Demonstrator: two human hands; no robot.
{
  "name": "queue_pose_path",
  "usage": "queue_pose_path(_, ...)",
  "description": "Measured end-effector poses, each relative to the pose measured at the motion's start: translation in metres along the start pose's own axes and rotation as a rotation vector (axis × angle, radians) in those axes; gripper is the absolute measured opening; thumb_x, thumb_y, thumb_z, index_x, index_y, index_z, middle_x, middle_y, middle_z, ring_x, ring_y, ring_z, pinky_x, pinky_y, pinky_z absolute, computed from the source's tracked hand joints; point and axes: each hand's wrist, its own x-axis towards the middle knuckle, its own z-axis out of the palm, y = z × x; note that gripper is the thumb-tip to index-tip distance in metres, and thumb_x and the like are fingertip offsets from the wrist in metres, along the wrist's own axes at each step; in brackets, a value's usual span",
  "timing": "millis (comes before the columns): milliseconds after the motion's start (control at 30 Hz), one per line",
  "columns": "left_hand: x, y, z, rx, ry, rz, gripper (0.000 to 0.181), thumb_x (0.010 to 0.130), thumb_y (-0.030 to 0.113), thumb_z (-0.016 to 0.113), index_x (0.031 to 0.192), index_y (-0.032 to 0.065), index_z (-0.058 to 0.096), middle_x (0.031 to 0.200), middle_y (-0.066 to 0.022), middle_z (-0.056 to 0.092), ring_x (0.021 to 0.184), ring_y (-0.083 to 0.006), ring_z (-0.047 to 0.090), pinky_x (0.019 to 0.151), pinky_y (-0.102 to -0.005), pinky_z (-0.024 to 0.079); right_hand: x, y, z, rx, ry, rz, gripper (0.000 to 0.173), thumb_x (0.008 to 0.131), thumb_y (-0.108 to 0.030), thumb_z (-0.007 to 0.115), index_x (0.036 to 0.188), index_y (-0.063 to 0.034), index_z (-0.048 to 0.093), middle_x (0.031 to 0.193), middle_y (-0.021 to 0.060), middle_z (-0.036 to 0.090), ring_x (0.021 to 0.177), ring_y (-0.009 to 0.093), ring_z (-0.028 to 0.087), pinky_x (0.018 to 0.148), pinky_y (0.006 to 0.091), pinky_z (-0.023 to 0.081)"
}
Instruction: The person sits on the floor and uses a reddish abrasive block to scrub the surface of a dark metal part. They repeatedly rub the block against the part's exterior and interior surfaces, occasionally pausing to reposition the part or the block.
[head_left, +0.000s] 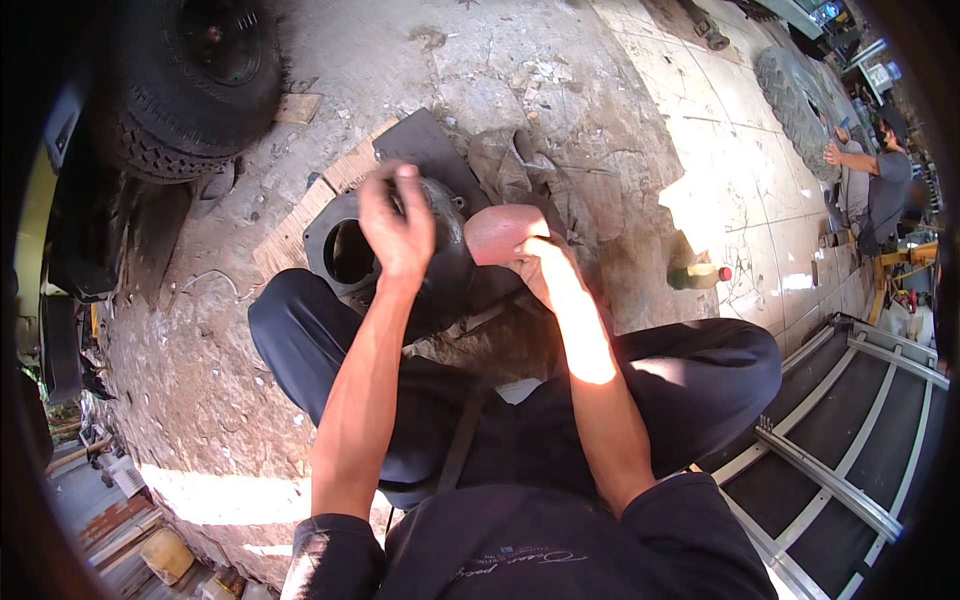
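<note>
My right hand (541, 264) pinches a curved reddish sheet (504, 234) that looks like sandpaper, holding it just right of a dark rounded housing (450, 251). The housing has a flat flange with a round opening (351, 251) on its left, and it rests on the floor between my bent knees. Over the housing's upper left is my left hand (396, 225), blurred, with thumb and fingers apart; I see nothing in it. It hides part of the housing, and I cannot tell whether it touches it. A dark flat panel (429, 146) lies beyond the housing.
Corrugated cardboard (360, 159) lies beside the panel, crumpled cloth (525, 161) to its right. Tyres (199, 90) stand upper left. On the right are a bottle with a red cap (699, 276), a metal-framed panel (832, 450), and a seated person (881, 176) at another tyre (799, 112).
</note>
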Motion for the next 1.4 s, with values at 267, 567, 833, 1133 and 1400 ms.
queue_pose_path(267,-0.017,0.021,0.005,-0.209,-0.777,-0.316,0.039,0.081,0.032,0.084,0.102,0.0020,0.070,0.086,-0.0026,0.067,0.080,-0.0113,0.058,0.077,-0.0296,0.051,-0.001,-0.008,0.006,0.021,-0.075,-0.034,0.032,0.087,-0.006,0.059,0.117,0.0054,0.059,0.115,0.0161,0.065,0.110,0.027,0.063,0.099,0.0463,0.051)
queue_pose_path(567,0.006,0.026,0.001,-0.110,-0.216,-0.455,0.058,0.102,0.044,0.057,0.070,-0.0045,0.063,0.058,-0.0007,0.053,0.060,-0.0091,0.043,0.053,-0.0340,0.040,0.038,-0.039,0.012,-0.184,-0.136,-0.018,0.042,0.096,-0.019,0.059,0.130,0.0056,0.052,0.125,0.0237,0.060,0.107,0.035,0.066,0.093,0.0473,0.055)
queue_pose_path(833,0.038,-0.010,-0.024,-0.244,0.181,-0.610,0.058,0.096,0.053,0.062,0.081,-0.0022,0.065,0.066,-0.0035,0.058,0.059,-0.0098,0.048,0.053,-0.0294,0.041,0.068,-0.004,-0.096,-1.318,0.759,-0.123,0.066,0.090,-0.040,0.068,0.134,0.0067,0.053,0.121,0.0275,0.065,0.110,0.041,0.064,0.098,0.0431,0.050)
queue_pose_path(1133,0.040,-0.024,-0.034,-0.200,0.401,-0.456,0.057,0.098,0.047,0.062,0.112,-0.0085,0.061,0.095,-0.0143,0.067,0.078,-0.0172,0.064,0.074,-0.0331,0.054,0.037,0.047,-0.109,-1.382,0.999,0.289,0.059,0.086,-0.053,0.070,0.127,-0.0101,0.067,0.128,0.0259,0.062,0.122,0.043,0.057,0.103,0.0472,0.045)
queue_pose_path(1400,0.009,-0.050,-0.011,0.190,0.221,-0.480,0.059,0.102,0.046,0.052,0.116,-0.0101,0.062,0.105,-0.0277,0.070,0.100,-0.0374,0.067,0.090,-0.0433,0.048,0.057,0.038,-0.045,-1.238,0.725,-0.483,0.031,0.097,-0.030,0.060,0.098,-0.0001,0.069,0.104,0.0227,0.065,0.098,0.044,0.060,0.090,0.0476,0.048)
